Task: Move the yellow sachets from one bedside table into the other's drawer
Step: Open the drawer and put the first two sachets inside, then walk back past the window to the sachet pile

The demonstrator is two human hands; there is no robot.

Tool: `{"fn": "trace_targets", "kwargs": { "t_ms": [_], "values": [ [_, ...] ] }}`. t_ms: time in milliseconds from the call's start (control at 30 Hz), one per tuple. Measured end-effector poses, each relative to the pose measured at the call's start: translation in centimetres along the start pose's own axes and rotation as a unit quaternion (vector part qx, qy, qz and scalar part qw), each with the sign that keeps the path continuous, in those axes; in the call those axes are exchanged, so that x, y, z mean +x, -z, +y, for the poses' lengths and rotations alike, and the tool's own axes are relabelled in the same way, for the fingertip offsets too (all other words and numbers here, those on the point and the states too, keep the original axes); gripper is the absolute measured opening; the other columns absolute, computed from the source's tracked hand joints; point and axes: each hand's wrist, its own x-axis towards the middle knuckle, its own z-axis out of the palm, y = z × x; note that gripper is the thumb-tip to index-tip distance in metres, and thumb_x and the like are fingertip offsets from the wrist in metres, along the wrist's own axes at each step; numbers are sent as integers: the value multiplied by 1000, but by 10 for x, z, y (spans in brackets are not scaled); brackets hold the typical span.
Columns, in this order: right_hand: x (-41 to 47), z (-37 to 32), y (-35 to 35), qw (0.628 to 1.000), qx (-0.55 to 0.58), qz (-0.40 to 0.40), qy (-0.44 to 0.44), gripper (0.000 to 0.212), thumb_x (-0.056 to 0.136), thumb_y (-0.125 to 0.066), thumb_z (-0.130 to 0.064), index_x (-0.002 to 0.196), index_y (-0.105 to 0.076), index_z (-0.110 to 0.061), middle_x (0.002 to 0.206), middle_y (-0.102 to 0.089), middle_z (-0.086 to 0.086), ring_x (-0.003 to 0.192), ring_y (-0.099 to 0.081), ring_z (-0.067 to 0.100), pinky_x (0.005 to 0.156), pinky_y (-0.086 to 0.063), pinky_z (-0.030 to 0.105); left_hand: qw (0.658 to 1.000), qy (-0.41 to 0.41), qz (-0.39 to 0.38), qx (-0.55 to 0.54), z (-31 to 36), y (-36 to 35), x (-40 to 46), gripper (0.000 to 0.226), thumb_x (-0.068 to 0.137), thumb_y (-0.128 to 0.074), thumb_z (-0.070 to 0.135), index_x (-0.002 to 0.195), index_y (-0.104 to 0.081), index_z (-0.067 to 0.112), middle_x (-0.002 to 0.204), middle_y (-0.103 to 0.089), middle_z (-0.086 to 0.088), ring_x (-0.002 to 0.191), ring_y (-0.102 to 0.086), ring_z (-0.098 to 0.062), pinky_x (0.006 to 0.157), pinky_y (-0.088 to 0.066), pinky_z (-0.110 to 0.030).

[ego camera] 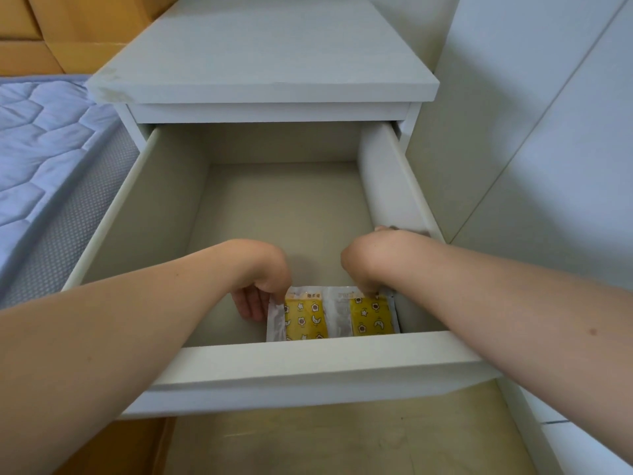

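Hands: both reach down into the open drawer; your left hand (262,289) pinches the top left corner of the left sachet, and your right hand (368,265) has its fingertips curled onto the top edge of the right sachet.
Bedside table (263,60): it fills the view from 12 o'clock down; nothing stands on its top.
Mattress (41,142): it lies at 9 o'clock, just beside the table.
Drawer (329,354): it is pulled well out toward you, with its front wall at 6 o'clock; reach in over that wall rather than leaning your forearms on it.
Lower drawer (342,440): it seems partly open beneath, at 6 o'clock.
Left sachet (303,318): it lies on the drawer floor against the front wall; whether it is being lifted or set down I cannot tell.
Right sachet (371,317): it lies touching the left one, close to the drawer's right wall at 3 o'clock.
Step in hand: judged as handling the pair at the front of the drawer.
Doing it well: keep each sachet flat, hold by the sealed white edges, and avoid creasing the yellow part.
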Motion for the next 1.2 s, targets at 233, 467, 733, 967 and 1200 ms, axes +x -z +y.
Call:
{"fn": "trace_targets", "kwargs": {
  "t_ms": [233, 467, 733, 967, 1200],
  "values": [
    [1, 1, 2, 997, 66, 21, -24, 22, 88, -64, -14, 68, -54, -10, 64, -52, 2, 51, -48, 15, 52, -43, 26, 995, -31, 72, 58, -2, 14, -4, 27, 93, -54, 23, 97, -67, 0, 90, -73, -11, 79, -72, -26, 78, -60, -37],
    [-61, 38, 46, 947, 301, 113, -6, 50, 87, -68, -27, 133, -55, -12, 127, -62, 7, 109, -64, 26, 89, -54, 38, 945, -116, 301, 55, 3, 57, -75, 39, 95, -50, 40, 121, -56, 11, 123, -59, -9, 110, -58, -31, 85, -49, -36],
    [-274, 137, 217, 884, 400, 242, -10, 48, 91, -59, -17, 138, -47, -10, 138, -53, 9, 123, -53, 26, 99, -46, 34, 874, -228, 422, 82, 18, 209, -327, 51, 102, -44, 33, 148, -32, 13, 153, -35, -3, 139, -36, -22, 111, -35, -37],
    [-490, 209, 383, 864, 368, 345, 13, 46, 91, -58, -19, 134, -47, -7, 138, -51, 10, 125, -48, 28, 102, -43, 40, 831, -195, 515, 79, 2, 345, -583, 52, 103, -40, 34, 150, -30, 13, 156, -30, -3, 140, -36, -22, 108, -37, -36],
    [-609, 186, 464, 828, 354, 419, 113, 46, 91, -59, -18, 134, -46, -7, 132, -53, 13, 118, -52, 28, 94, -45, 37, 805, -94, 584, 44, -51, 349, -729, 48, 103, -41, 32, 146, -38, 11, 152, -38, -5, 138, -38, -26, 109, -38, -40]
  ]
}}
